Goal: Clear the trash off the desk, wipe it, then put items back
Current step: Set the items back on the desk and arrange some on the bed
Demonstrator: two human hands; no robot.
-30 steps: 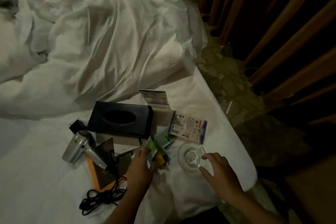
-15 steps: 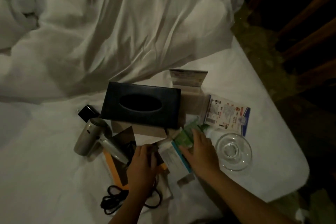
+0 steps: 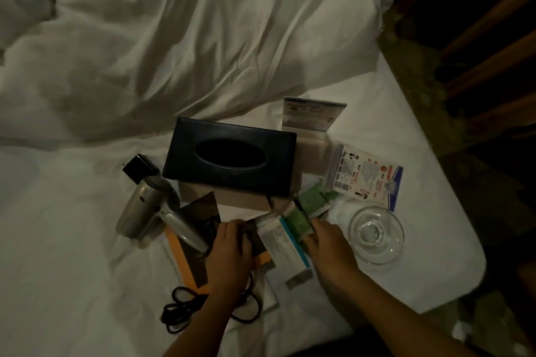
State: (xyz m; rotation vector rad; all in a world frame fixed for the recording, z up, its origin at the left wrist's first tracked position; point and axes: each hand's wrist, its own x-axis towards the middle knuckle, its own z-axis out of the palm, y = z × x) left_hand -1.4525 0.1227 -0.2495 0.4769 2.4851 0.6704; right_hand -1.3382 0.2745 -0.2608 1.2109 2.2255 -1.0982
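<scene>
Packets point(image 3: 298, 219), green, lying on the bed point(image 3: 72, 240) just in front of the tissue box point(image 3: 229, 153), sit pinched in the right hand point(image 3: 330, 249), left hand point(image 3: 229, 255) curled over a dark card point(image 3: 256, 242), grip unclear; best lift them squared together, clear of the glass dish point(image 3: 391, 243).

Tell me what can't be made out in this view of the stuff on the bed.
All in the head view:
What the left hand covers: hidden beneath its curled fingers, so its grip is unclear.
Whether the right hand pinches the green packets: the fingertips are blurred.
Print on the leaflet: too small and dim.
Inside the tissue box: the opening is black.
Part of the black cord: under the left forearm.
</scene>
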